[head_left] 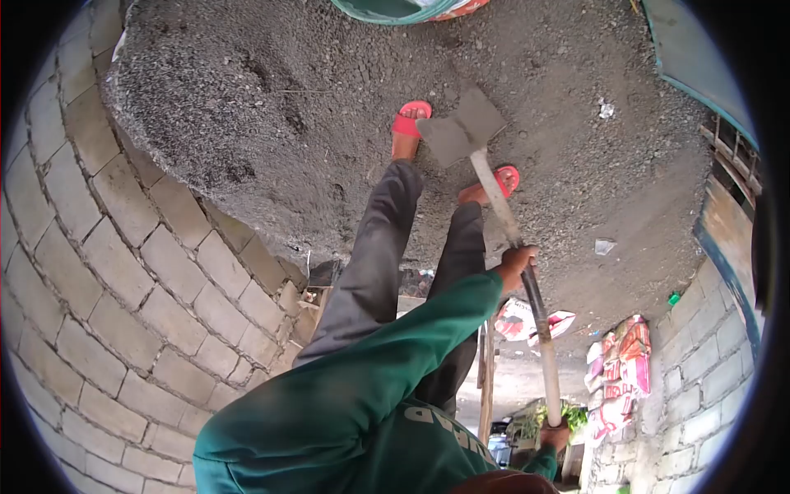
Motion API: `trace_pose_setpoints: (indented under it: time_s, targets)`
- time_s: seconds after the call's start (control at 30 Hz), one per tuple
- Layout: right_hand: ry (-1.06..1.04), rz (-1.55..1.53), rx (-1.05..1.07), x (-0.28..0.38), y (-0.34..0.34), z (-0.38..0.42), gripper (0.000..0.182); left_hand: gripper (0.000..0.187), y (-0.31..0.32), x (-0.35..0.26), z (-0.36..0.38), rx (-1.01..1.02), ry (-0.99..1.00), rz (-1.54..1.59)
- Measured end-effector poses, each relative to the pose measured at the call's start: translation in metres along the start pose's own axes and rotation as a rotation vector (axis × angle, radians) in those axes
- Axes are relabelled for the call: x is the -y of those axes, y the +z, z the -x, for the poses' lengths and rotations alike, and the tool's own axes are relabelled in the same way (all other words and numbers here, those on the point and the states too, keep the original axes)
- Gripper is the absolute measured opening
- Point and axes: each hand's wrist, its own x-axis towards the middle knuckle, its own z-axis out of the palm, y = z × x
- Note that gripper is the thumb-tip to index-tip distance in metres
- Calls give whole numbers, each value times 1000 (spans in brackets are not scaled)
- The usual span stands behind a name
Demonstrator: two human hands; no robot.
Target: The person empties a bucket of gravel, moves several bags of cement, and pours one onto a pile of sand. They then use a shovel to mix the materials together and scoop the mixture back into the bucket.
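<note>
My left hand point(517, 267) is closed around the middle of a long-handled shovel-like tool point(539, 317), where the shaft is dark. Lower in the view, my right hand point(554, 435) grips the tool's rear end. The handle runs up to a broad, grey, dirt-covered blade point(463, 128). That blade is between and just beyond my feet, which are in red sandals. Whether it touches the ground cannot be made out. Left of my feet lies a large mound of dark grey gravelly material point(222, 123).
A concrete block wall point(164, 288) curves along the left. A green-rimmed container point(387, 16) stands at the top edge. On the right are a blue-edged panel point(699, 49), printed sacks point(621, 362) and another block wall point(708, 379). A crumpled sack point(518, 321) lies behind the handle.
</note>
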Motion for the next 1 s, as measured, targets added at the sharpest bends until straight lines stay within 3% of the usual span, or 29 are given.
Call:
trace_pose_setpoints:
  time_s: [0.07, 0.1, 0.13, 0.2, 0.23, 0.27, 0.3, 0.43, 0.5, 0.63, 0.77, 0.83, 1.0]
  targets:
    - [-43, 71, -40, 24, 0, -24, 31, 21, -10, -27, -32, 101, -10, 59]
    - [-81, 107, -52, 64, 5, -54, 31, 20, -12, -71, -44, 103, 10, 76]
    - [-147, 50, -55, 117, 17, -87, 30, 19, -28, -133, -53, 318, 629, -262]
    - [-252, 58, -53, 291, 30, -145, 30, 18, -52, -292, -71, 241, 344, -26]
    - [-271, 89, -97, 337, 45, -163, 31, 18, -62, -371, -78, 181, 214, 105]
    - [-319, 41, -98, 368, 46, -172, 30, 4, -59, -401, -55, 136, 288, 68]
    - [-353, 0, -38, 387, 48, -172, 29, 7, -62, -419, -57, 83, 373, 33]
    - [-364, -105, 8, 389, 63, -156, 30, 16, -66, -398, -29, 7, 622, 121]
    - [-366, -101, 1, 384, 63, -151, 30, 18, -65, -394, -25, -73, 580, 48]
    - [-328, -127, 55, 366, 80, -145, 31, 18, -73, -362, 0, 86, 695, 74]
    - [-401, -224, 141, 371, 98, -135, 34, 9, -95, -382, -8, 4, 637, 125]
    - [-399, -238, 176, 368, 107, -123, 34, 13, -104, -389, -3, -183, 569, -111]
    - [-456, -298, 183, 339, 125, -103, 35, 13, -110, -352, 51, -218, 678, -161]
